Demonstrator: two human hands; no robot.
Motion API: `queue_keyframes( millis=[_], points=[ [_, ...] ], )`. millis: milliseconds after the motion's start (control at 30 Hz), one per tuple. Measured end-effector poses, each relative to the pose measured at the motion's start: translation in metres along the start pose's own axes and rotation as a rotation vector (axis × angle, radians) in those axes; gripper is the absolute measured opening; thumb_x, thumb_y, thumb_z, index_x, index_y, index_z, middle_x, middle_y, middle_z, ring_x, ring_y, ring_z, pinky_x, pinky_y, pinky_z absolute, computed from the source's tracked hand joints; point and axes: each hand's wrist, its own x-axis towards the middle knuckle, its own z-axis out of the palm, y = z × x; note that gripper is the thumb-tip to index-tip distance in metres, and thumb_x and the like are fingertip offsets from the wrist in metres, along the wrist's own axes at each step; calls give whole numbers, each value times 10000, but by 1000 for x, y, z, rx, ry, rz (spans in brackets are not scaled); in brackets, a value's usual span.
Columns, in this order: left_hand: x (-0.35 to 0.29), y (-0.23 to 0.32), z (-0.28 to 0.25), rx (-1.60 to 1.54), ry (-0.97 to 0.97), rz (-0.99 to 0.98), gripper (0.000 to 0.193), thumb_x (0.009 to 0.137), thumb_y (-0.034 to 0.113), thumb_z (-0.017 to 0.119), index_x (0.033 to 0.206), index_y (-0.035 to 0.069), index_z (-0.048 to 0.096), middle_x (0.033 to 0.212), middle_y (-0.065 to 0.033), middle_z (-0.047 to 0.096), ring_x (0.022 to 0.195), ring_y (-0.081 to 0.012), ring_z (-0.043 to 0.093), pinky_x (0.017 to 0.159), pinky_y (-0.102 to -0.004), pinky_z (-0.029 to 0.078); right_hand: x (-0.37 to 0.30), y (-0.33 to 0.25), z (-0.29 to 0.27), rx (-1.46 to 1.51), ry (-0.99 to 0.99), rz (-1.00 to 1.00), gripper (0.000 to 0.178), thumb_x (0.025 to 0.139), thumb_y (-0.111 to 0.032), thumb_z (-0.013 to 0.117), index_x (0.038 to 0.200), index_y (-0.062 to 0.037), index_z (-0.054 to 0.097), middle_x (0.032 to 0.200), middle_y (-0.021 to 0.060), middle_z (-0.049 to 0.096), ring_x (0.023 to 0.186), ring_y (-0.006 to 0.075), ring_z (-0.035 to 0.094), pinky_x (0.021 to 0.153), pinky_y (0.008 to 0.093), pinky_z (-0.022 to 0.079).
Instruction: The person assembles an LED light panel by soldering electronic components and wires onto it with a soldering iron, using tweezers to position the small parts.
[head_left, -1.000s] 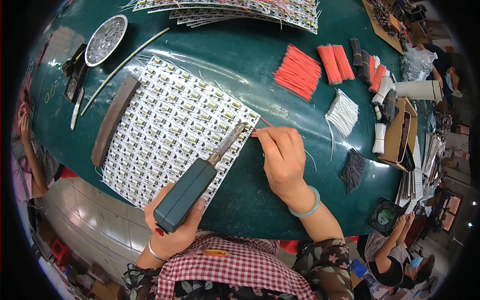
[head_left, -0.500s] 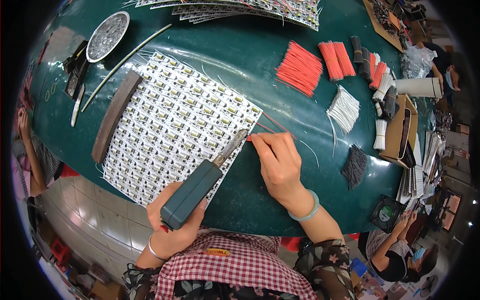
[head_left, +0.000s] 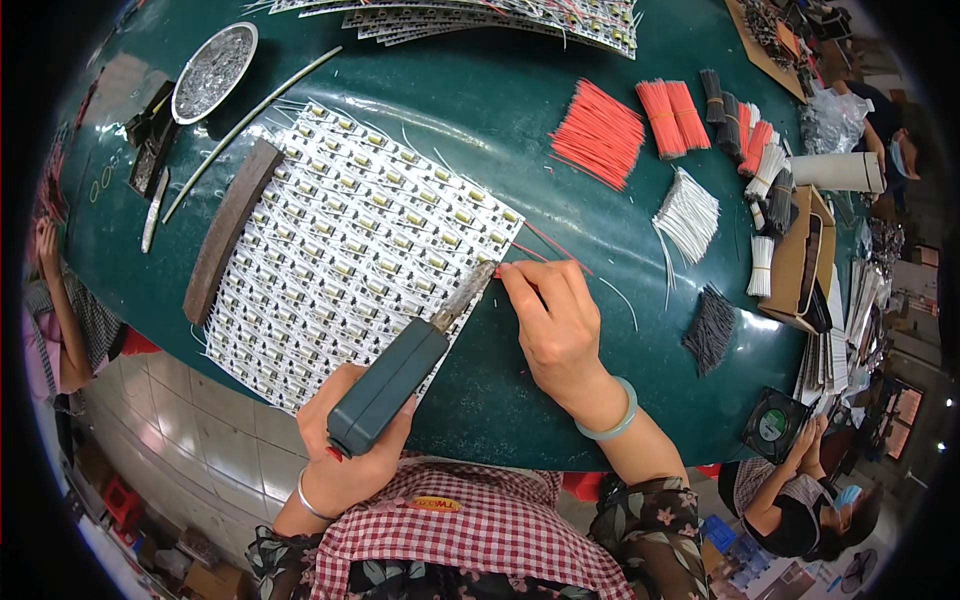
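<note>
My left hand (head_left: 352, 478) is closed round a dark green soldering gun (head_left: 388, 385). The gun's long metal tip points up and right, to the right edge of a white circuit board panel (head_left: 330, 255) covered with rows of small components and thin white wires. Close to that tip, my right hand (head_left: 560, 325) pinches a short red wire (head_left: 498, 271) at the panel's edge. The fingers hide most of this wire, and whether the tip touches it I cannot tell. Two longer red wires (head_left: 545, 240) stick out from the panel just beyond my right fingers.
A dark curved bar (head_left: 232, 232) lies along the panel's left side. Beyond are a bowl of grey bits (head_left: 213, 75) and stacked panels (head_left: 500, 25). Loose red wires (head_left: 598, 135), white wires (head_left: 688, 218) and black wires (head_left: 709, 330) lie right, near a small fan (head_left: 772, 424). Other people sit at both sides.
The soldering gun has shifted slightly right and up. My right fingers, still pinching the red wire, have moved a little up and left toward the tip.
</note>
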Motion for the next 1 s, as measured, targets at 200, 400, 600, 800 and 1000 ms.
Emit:
queue_keyframes(
  millis=[200, 400, 600, 800, 1000],
  points=[
    [-6, 1, -4, 23, 12, -41, 187, 800, -29, 780, 964, -57, 695, 815, -95, 657, 635, -150, 615, 586, -272, 475, 0, 0, 0, -3, -4, -1, 320, 706, 19, 705, 1025, 47, 688, 966, 108, 645, 831, 248, 607, 649, 331, 524],
    [-8, 0, -5, -39, 34, -10, 240, 815, -15, 777, 1039, -67, 710, 908, -129, 695, 682, -168, 644, 607, -280, 496, 1, -1, -1, -2, -6, 7, 333, 713, 18, 704, 1044, 42, 678, 969, 105, 644, 831, 251, 608, 654, 334, 517],
    [-15, -2, -7, -56, 41, -55, 256, 826, -6, 778, 1064, -68, 707, 937, -133, 705, 709, -162, 651, 633, -277, 509, -3, -3, -3, 16, 70, -51, 348, 714, 24, 708, 1058, 53, 668, 983, 135, 655, 839, 278, 615, 668, 363, 520],
    [-21, -5, -9, -37, 42, -31, 252, 833, -2, 775, 1067, -67, 706, 950, -127, 712, 718, -147, 651, 648, -270, 513, -10, -12, -3, 119, 39, -12, 368, 701, 40, 713, 1064, 71, 663, 982, 149, 656, 809, 284, 611, 658, 356, 530],
    [-23, -2, -11, -50, 6, -104, 236, 821, -12, 774, 1036, -68, 695, 952, -127, 713, 736, -143, 661, 663, -272, 522, -12, -13, -2, 111, 8, 4, 364, 707, 41, 706, 1068, 67, 665, 987, 142, 652, 812, 277, 600, 649, 346, 526]
  ],
)
